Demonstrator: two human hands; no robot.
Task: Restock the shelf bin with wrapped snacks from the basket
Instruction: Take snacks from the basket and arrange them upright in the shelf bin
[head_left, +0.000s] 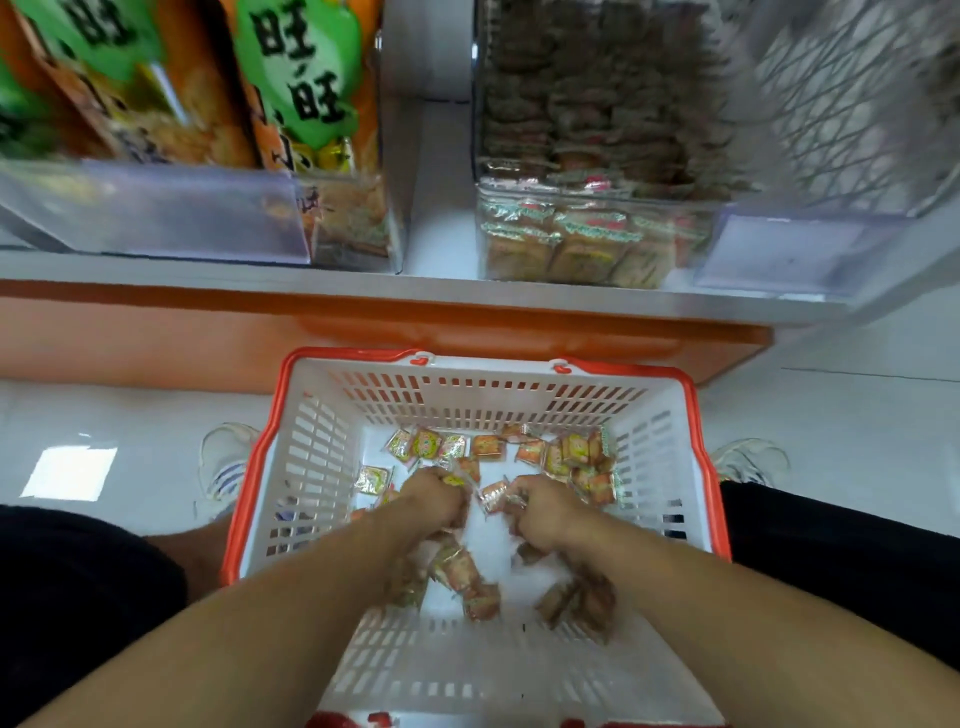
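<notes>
A white basket with an orange rim (311, 467) stands on the floor between my knees. Several small wrapped snacks (576, 457) lie scattered across its bottom. Both hands are down inside it. My left hand (439, 496) has its fingers curled round a bunch of the snacks. My right hand (543, 512) grips more of them, one wrapper sticking out to its left. On the shelf above, at the right, a clear bin (571, 244) holds stacked snacks of the same kind.
A second clear bin (208, 213) at the left of the shelf holds large orange and green bags. The shelf's white edge (415, 288) and an orange base panel (208, 343) lie just beyond the basket. White shoes (228, 462) rest on the glossy floor.
</notes>
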